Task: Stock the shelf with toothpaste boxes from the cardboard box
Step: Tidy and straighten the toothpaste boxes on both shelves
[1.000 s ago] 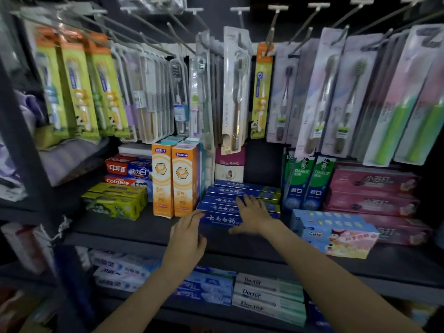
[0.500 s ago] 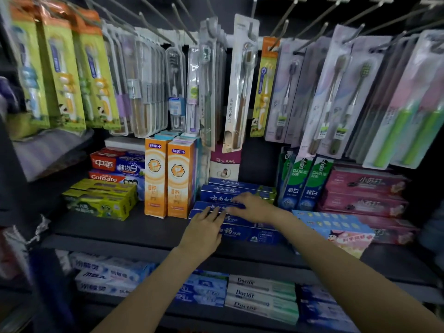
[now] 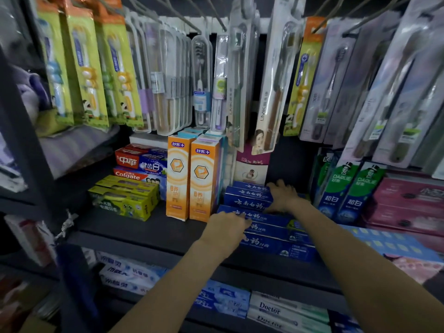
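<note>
Blue toothpaste boxes [image 3: 259, 221]: my left hand [image 3: 225, 227] and right hand [image 3: 283, 195], fingers flat, have pushed them deeper on the shelf [image 3: 144, 234]; stack nearly squared

A dim shop aisle, lit weakly from the front so the back of the unit falls into shadow. A dark metal shelf unit fills the view: its left upright [image 3: 22, 145] slants across the left edge, a dark shelf board [image 3: 144, 233] runs across the middle, and a lower board [image 3: 276, 282] sits beneath it. Metal hooks [image 3: 182, 15] jut forward from a pale rail [image 3: 211, 26] along the top. The back panel [image 3: 288, 159] is dark.
</note>
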The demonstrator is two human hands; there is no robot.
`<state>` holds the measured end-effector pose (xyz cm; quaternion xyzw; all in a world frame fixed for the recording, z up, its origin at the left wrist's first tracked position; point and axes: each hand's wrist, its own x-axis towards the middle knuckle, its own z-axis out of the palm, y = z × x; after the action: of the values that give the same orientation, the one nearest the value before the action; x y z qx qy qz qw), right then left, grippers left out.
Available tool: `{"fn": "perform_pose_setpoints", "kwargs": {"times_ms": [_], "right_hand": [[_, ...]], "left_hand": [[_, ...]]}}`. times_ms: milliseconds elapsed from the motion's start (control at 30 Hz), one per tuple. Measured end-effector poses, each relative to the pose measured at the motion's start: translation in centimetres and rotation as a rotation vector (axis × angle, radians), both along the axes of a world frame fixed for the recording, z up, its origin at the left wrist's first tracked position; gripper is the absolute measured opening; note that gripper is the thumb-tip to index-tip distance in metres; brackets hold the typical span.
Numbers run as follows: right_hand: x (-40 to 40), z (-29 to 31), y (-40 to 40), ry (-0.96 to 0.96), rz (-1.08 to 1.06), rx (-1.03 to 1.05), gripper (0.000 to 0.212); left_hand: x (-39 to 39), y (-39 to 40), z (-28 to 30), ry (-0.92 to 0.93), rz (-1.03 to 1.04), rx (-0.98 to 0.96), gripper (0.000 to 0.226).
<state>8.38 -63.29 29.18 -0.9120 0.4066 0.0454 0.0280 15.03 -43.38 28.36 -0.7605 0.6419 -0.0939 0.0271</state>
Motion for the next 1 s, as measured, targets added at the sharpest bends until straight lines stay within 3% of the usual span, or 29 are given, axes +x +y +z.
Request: {"fn": "perform_pose_setpoints", "kwargs": {"times_ms": [267,500,600,800,933,1000], "right_hand": [[-2.0,4.0,0.7,-0.207,0.073,0.247,0.095],[-3.8,8.5,3.5,-0.232,0.199,0.210,0.093],[-4.0,8.9,4.2,-0.168,0.191,0.209,0.092],[-3.9,5.3,5.4,-0.046,0.183,0.224,0.099],[-4.4,5.3,5.6,-0.012,0.174,0.230,0.103],[-5.4,5.8,5.9,-0.139,0.168,0.280,0.092]], "left_hand": [[0.3,-0.8,-0.5,-0.067,-0.011,-0.004,0.044],[-0.3,-2.0,0.5,-0.043,0.033,0.027,0.042],[-0.6,-1.2,-0.5,-0.026,0.022,-0.141,0.041],[0.3,3.9,-3.4,0.106,-0.270,-0.548,0.035],[1.1,3.5,-1.4,0.033,-0.256,-0.626,0.048],[1.2,2.6,-0.7,-0.031,-0.228,-0.577,0.064]]}}
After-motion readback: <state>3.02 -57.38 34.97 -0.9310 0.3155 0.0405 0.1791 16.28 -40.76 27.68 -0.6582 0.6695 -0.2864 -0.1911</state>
